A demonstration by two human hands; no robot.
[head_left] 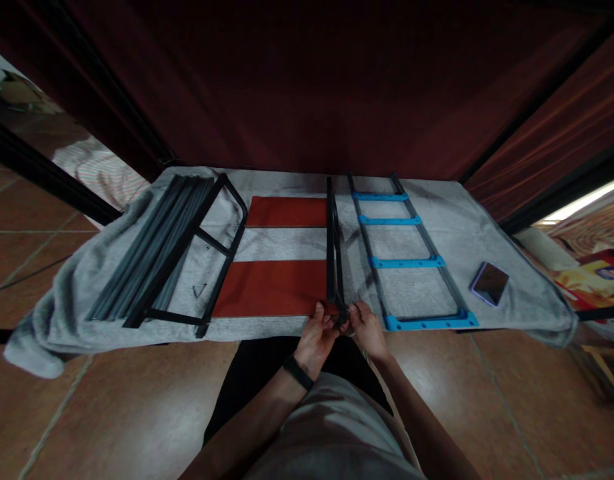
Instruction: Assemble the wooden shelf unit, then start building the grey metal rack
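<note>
My left hand (pixel 317 339), with a dark wristband, curls its fingers around the near end of a black side frame (pixel 331 247), beside the near corner of the larger red board (pixel 274 288). Close to that same end, my right hand (pixel 369 331) is closed in a pinch; whatever lies between its fingertips is too small and dark to make out. The frame stands on edge along the right ends of the larger board and a smaller red board (pixel 289 212). Another black frame (pixel 203 233) leans at their left side.
Several grey tubes (pixel 149 250) lie at the left. To the right are a rack of grey rods with blue crosspieces (pixel 407 263) and a phone (pixel 489 284). A small bent metal piece (pixel 199 291) rests on the grey cloth (pixel 281 244). Dark red curtains (pixel 307 87) hang behind.
</note>
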